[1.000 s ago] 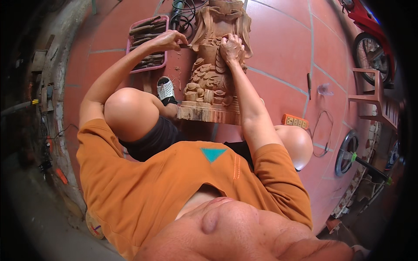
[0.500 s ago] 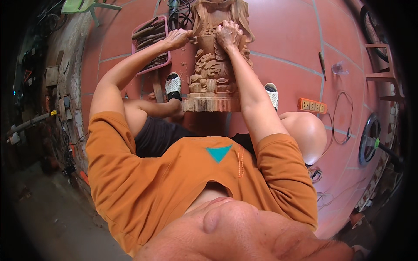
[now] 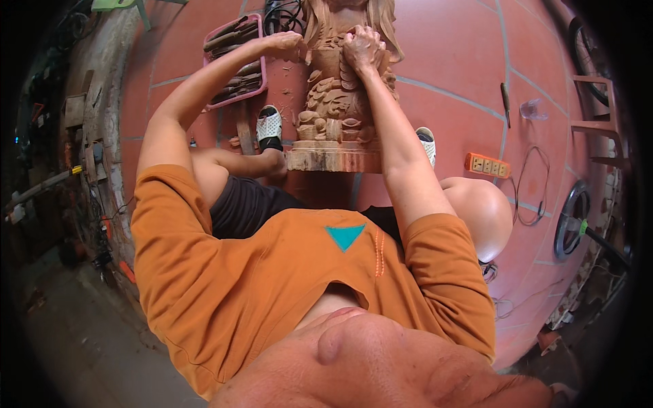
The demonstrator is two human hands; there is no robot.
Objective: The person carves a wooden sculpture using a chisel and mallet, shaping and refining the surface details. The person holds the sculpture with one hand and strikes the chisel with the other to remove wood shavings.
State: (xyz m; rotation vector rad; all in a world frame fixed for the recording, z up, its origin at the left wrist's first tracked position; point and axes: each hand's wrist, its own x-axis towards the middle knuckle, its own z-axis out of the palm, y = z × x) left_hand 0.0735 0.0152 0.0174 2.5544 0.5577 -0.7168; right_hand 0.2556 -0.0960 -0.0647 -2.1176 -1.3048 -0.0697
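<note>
Left hand [image 3: 287, 45] is curled up right by the carving's left edge. Can't tell what's in it, tbh: a second ago a bit of dark tool poked out, now that's hidden. Right hand [image 3: 364, 49] has bent fingers on the wood, same as before, grip hidden too. So I'd say work's staying on that upper section. Wood carving [image 3: 333, 105] is dead ahead, base nearest the body, with a pink basket [image 3: 263, 78] of tools to the left.
</note>
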